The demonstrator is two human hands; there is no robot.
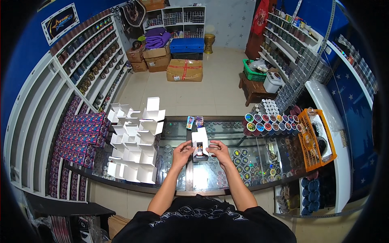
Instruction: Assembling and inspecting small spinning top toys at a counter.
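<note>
A small box (200, 136) stands on the glass counter in front of me, its white inner flaps raised. Inside it sits a small dark, round-topped container (199, 150), partly hidden by the box walls. From the left, my left hand (182, 154) has its fingers closed at the box's left side. On the opposite side my right hand (219, 153) grips the right flap with thumb and fingers. Just beyond the box lie two small colourful cartons (190, 122). To my left, several open white boxes (136, 141) stand in rows with flaps up.
Stacked purple patterned boxes (79, 137) rise at the far left. Round-lidded jars (272, 126) are lined up on the glass counter (172, 176) at right, beside an orange crate (317, 139). Shelves (87, 60) line the walls; a taped cardboard box (184, 70) rests on the floor beyond.
</note>
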